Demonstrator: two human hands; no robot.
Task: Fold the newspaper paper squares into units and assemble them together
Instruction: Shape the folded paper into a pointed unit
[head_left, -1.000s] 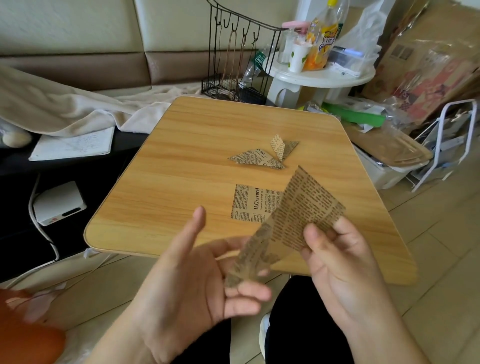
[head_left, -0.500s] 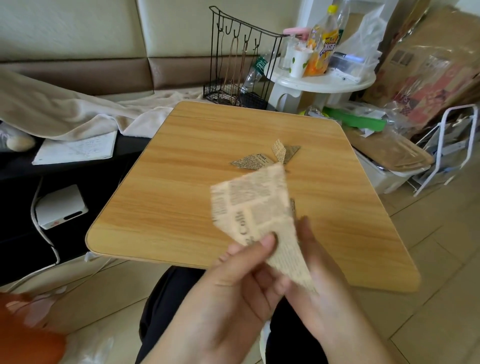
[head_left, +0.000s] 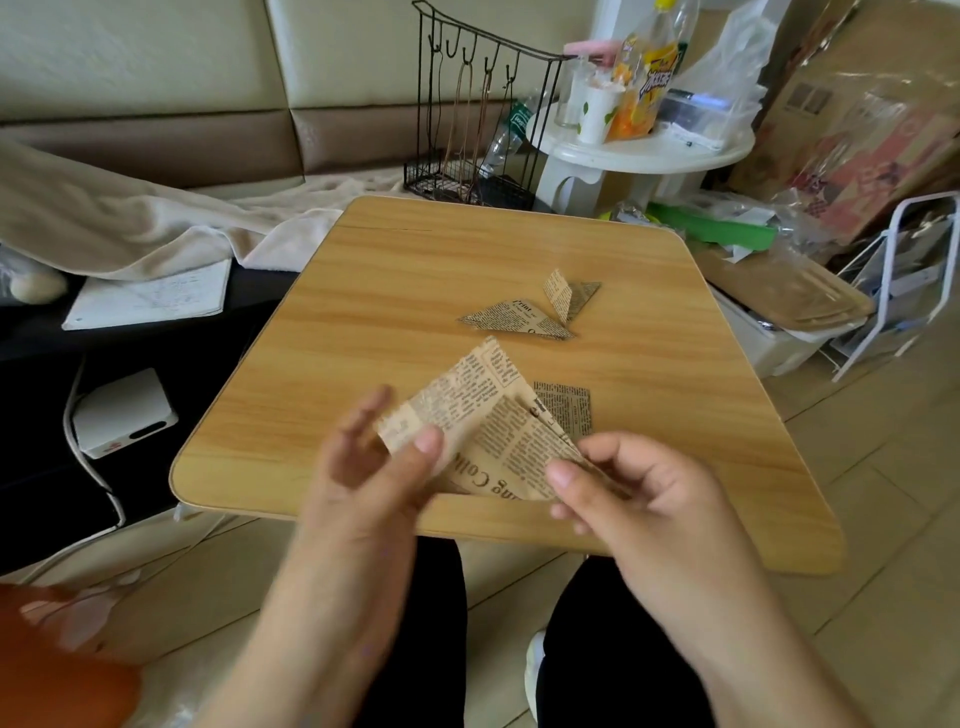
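Note:
A newspaper-print paper square (head_left: 488, 421), partly folded, is held above the near edge of the wooden table (head_left: 363, 332). My left hand (head_left: 374, 483) pinches its left corner between thumb and fingers. My right hand (head_left: 639, 499) pinches its right corner. Behind it another flat newspaper square (head_left: 569, 408) lies on the table, mostly hidden by the held paper. Farther back lie two folded units: a flat triangle (head_left: 519, 322) and a smaller one with a flap standing up (head_left: 569, 296).
A black wire rack (head_left: 478, 114) stands behind the table. To its right a white round side table (head_left: 639, 150) holds a cup and bottle. Boxes, bags and a white bin (head_left: 779, 338) crowd the right side. A beige blanket (head_left: 130, 228) and notebook lie left.
The held paper has turned from a narrow upright fold to a wider spread. My hands have moved apart, each now pinching one corner, uncovering the flat square behind.

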